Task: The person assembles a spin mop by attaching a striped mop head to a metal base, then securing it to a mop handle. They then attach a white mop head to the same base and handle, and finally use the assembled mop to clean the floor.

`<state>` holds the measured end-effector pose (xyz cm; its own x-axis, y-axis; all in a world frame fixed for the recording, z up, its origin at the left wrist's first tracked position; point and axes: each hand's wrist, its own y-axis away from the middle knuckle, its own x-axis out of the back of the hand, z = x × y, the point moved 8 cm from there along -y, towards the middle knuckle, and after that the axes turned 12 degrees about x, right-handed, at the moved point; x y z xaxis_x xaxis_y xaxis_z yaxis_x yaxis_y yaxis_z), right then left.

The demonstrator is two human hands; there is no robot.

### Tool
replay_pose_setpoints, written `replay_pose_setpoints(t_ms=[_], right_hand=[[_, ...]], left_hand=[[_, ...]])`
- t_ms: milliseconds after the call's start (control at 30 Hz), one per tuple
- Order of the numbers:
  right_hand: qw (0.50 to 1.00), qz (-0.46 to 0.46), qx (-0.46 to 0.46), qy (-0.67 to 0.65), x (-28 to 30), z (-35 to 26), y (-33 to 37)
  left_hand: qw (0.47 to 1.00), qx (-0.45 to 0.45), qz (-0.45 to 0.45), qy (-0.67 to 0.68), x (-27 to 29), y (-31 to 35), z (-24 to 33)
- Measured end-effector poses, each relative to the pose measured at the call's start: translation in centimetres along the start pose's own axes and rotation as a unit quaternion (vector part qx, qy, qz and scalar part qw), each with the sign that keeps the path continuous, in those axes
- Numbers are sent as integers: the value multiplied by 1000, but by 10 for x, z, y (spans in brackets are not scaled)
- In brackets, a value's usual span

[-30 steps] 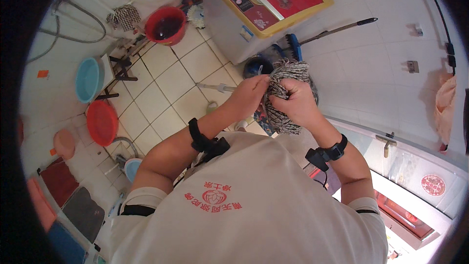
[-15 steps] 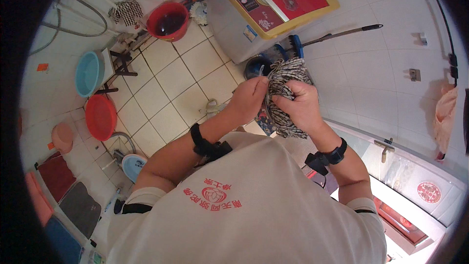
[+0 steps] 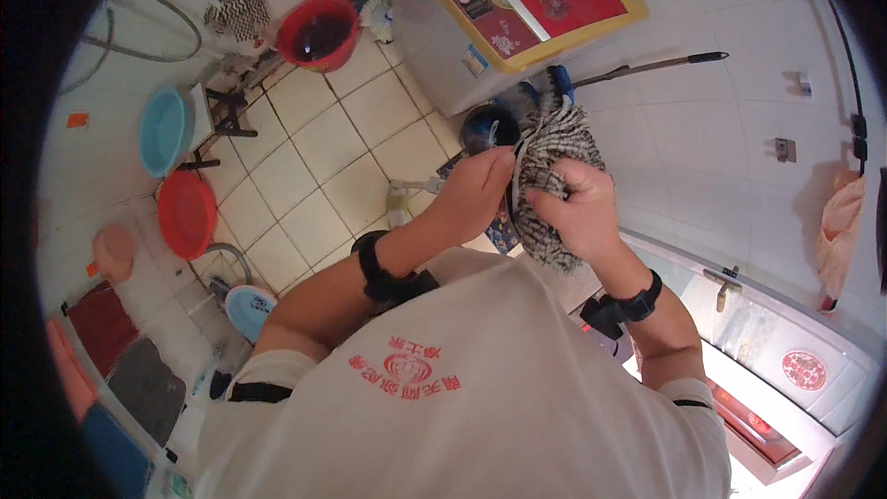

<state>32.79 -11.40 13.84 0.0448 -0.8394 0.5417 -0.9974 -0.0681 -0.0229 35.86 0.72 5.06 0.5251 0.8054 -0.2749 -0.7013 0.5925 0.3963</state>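
Observation:
A mop head (image 3: 562, 140) with black-and-white striped strands is held up in front of my chest, toward the right. Its pale rim stands on edge, facing my left hand (image 3: 476, 192). That hand is closed on the rim, with thumb and fingers pressed together and part of the grip hidden. On the strand side, my right hand (image 3: 584, 212) is closed, its thumb and curled fingers pinching into the strands. Both forearms wear black straps.
Beyond the hands stands a washing machine (image 3: 434, 37) with a red-and-yellow top. A dark bucket (image 3: 490, 125) and a long pole (image 3: 647, 66) are beside it. Basins lie left: blue (image 3: 166, 132), red (image 3: 187, 214), and a red one with dark contents (image 3: 319, 32). A door is at right.
The mop head has shifted slightly right and its strands look blurred and more spread. My right hand has moved a little right and down with it; my left still grips the rim.

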Motion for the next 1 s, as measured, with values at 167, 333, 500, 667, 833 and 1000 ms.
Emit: replay_pose_setpoints(t_ms=[167,333,500,667,833,1000], right_hand=[[999,4,-21,28,7,9,-7],[999,17,-16,-45,9,17,-13],[1000,2,12,-8,14,8,-12],[1000,-14,8,8,10,1,-13],[998,-32,17,47,8,-1,-11],[999,-8,12,-31,5,2,-8]], left_hand=[[993,-42,45,-103,6,-14,10],[995,31,-50,80,-5,-23,-6],[958,134,-173,188,-16,-12,-15],[944,125,-241,187,-16,-2,-11],[937,137,-246,209,-13,1,-18],[931,132,-248,231,-11,7,-18]])
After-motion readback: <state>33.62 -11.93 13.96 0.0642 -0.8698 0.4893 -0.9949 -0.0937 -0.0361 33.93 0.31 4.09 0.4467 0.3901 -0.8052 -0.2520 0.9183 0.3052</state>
